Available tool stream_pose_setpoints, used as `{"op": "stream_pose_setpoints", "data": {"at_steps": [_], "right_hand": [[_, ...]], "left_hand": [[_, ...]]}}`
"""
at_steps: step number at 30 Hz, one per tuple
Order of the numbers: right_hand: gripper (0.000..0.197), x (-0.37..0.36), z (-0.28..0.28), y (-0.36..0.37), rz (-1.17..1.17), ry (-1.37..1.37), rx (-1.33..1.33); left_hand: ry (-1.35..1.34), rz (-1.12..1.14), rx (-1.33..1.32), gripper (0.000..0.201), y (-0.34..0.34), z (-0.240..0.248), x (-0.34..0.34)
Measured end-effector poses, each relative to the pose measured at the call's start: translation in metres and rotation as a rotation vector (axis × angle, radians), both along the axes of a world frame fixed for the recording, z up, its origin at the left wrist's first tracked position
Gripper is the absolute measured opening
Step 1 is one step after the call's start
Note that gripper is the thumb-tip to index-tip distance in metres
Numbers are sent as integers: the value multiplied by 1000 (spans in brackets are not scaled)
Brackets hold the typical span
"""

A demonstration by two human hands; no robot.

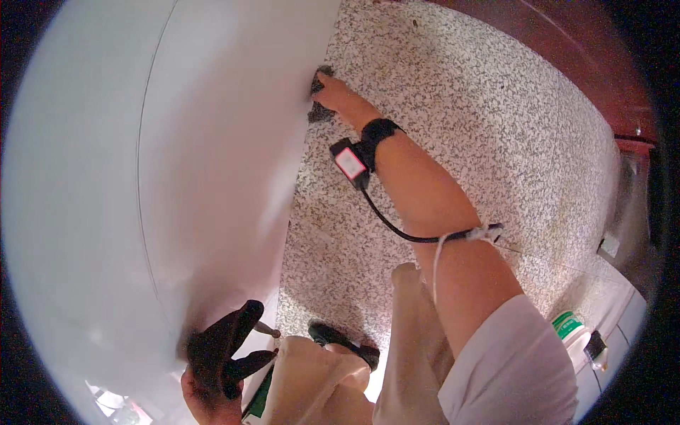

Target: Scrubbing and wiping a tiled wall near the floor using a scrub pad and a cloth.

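Speckled floor [453, 92] | dark pad [321, 113] under right grip [338, 95] | beside white panel [205, 142]

From my end the big white panel [205, 142] looks smooth with a soft sheen, honestly pretty glossy in spots. The floor [453, 92] is speckled stone-look stuff, and the dark red surface [574, 35] is properly shiny. Left hand [216, 365] shows matt black fabric, while the dark patch [322, 113] at the right hand [334, 94] seems rough. Trousers [319, 375] and sleeve [520, 361] read as plain matt cloth, wrist box [347, 159] as black plastic.
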State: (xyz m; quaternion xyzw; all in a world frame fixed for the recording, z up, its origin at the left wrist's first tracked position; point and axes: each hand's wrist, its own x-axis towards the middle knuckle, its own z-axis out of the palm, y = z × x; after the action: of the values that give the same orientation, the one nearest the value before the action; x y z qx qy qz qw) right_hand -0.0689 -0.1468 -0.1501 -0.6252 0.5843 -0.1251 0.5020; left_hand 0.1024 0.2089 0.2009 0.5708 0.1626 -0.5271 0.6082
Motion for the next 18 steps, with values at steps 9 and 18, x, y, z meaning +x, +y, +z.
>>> {"op": "stream_pose_setpoints", "data": {"at_steps": [9, 18], "right_hand": [[59, 17, 12, 39, -39, -83, -117], [55, 7, -10, 26, -56, -31, -179]], "left_hand": [[-140, 81, 159, 30, 2, 4, -2], [-178, 81, 197, 30, -6, 3, -11]]}}
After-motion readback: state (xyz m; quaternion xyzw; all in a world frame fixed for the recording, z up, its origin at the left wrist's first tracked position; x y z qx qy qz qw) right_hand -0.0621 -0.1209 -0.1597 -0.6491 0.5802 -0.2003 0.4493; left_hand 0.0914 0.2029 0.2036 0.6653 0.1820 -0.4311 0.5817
